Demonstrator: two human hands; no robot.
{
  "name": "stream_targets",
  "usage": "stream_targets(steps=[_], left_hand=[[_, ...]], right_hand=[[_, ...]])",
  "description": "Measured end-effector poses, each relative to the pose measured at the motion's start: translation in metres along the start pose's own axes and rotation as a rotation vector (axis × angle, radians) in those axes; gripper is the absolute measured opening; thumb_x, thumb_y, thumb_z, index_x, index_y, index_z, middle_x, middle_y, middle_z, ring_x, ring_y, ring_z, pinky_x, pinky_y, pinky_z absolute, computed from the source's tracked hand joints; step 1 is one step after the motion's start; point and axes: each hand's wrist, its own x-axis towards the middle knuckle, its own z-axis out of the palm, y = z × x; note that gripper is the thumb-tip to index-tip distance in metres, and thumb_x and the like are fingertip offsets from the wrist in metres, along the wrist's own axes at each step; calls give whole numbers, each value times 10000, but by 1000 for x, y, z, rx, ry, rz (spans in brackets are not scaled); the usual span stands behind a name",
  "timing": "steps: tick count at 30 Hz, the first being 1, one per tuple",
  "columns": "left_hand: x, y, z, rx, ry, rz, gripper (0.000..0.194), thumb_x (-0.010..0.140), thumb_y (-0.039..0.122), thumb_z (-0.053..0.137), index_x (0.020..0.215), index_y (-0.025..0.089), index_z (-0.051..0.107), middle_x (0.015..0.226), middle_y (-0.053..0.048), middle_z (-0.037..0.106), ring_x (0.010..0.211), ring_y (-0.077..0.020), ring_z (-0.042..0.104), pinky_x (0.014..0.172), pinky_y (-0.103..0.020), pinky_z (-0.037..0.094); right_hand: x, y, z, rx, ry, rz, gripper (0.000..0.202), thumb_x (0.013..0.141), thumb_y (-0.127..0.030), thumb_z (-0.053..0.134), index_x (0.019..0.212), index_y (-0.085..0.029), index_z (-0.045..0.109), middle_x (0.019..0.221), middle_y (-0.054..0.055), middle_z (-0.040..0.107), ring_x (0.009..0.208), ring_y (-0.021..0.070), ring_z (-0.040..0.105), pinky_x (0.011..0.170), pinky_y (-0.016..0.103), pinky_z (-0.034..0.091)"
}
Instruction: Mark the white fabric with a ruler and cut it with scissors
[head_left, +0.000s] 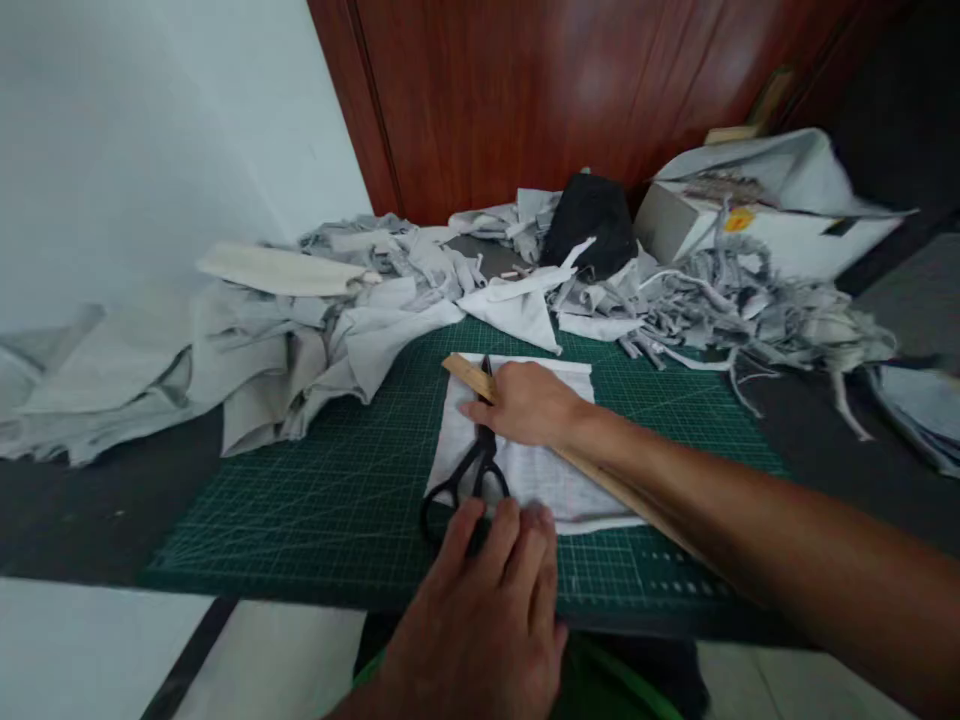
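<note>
A white piece of cloth [536, 475] lies flat on the green cutting mat [337, 500]. Black scissors [484, 455] rest on its left side, their blades pointing away and partly hidden. My right hand [529, 400] is closed around a wooden ruler [469, 375], which slants across the cloth from upper left to lower right under my forearm. In front of me, my left hand [495, 600] has its fingers stretched toward the near edge of the cloth, by the scissors' handles. I cannot tell whether those fingertips touch the handles.
Piled grey cloth pieces [315, 330] cover the left and back of the table. Tangled fabric strips [720, 300] lie at the back right, beside a black bundle [589, 225] and a white box [772, 235]. A white wall and a reddish-brown wooden panel [540, 90] stand behind.
</note>
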Motion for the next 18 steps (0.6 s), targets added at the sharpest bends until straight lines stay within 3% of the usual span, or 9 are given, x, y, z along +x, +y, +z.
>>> stream_targets(steps=[6,12,18], left_hand=[[4,11,-4,25,1,-43,490,938,456,640,1243,85,741,1215,-83,784,1158,-275,600,1067,-438,332],[1,11,1,60,45,47,381,983,374,569,1187,97,733,1233,-109,783,1202,-272,636,1191,-419,286],[-11,13,2,44,43,78,382,998,362,559,1268,116,672,1311,-104,759,1284,-263,621,1250,-386,247]], right_hand=[[3,2,1,144,-5,40,457,991,-434,576,990,-43,813,977,256,784,916,352,752,700,363,502],[4,10,-4,366,-77,86,488,1020,-320,489,606,-145,679,518,97,631,503,199,619,551,308,443],[6,16,5,619,-92,170,391,1024,-270,503,647,-192,570,511,17,591,367,122,504,395,253,362]])
